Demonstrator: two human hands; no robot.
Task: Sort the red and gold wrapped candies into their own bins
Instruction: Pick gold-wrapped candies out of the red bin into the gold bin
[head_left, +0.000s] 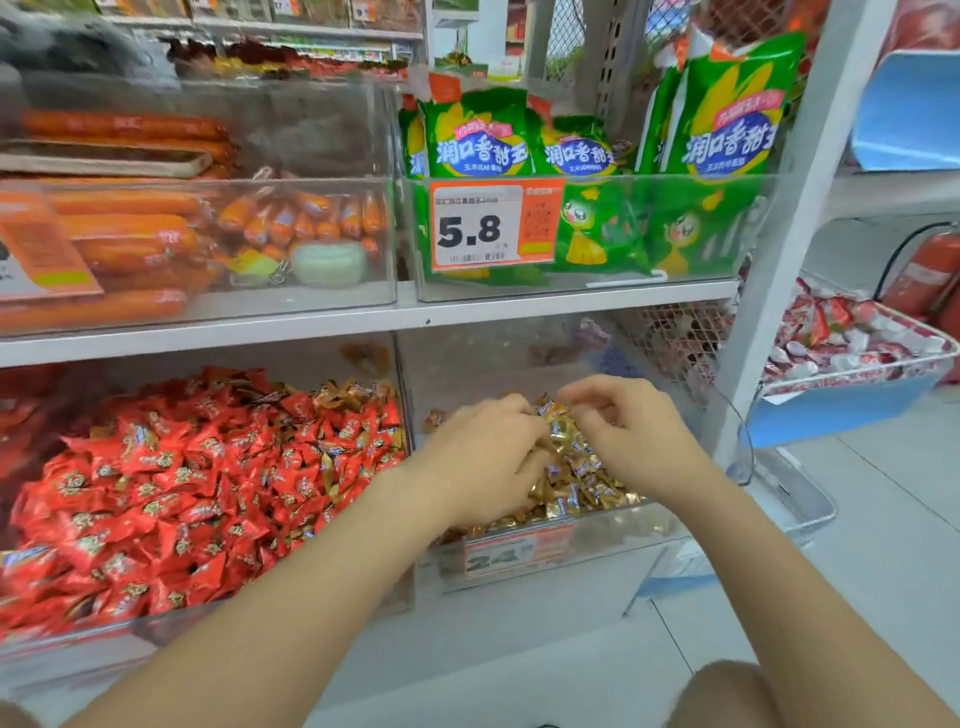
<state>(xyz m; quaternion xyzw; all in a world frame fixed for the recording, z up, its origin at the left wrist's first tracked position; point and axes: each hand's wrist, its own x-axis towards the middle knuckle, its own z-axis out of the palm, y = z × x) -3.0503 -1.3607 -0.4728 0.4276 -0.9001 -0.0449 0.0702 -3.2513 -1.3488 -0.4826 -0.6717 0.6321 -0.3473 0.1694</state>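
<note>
Gold wrapped candies (576, 467) are heaped in the clear right bin (597, 551) on the lower shelf, all jumbled, with wrapper ends pointing every which way. The left bin (171, 631) is full of red wrapped candies (156, 493), with a few gold strays (353, 395) at its back right. The left hand (483, 457) lies palm-down with its fingers dug into the gold pile, and the right hand (634, 431) curls over it. I can't tell if either is actually holding any.
</note>
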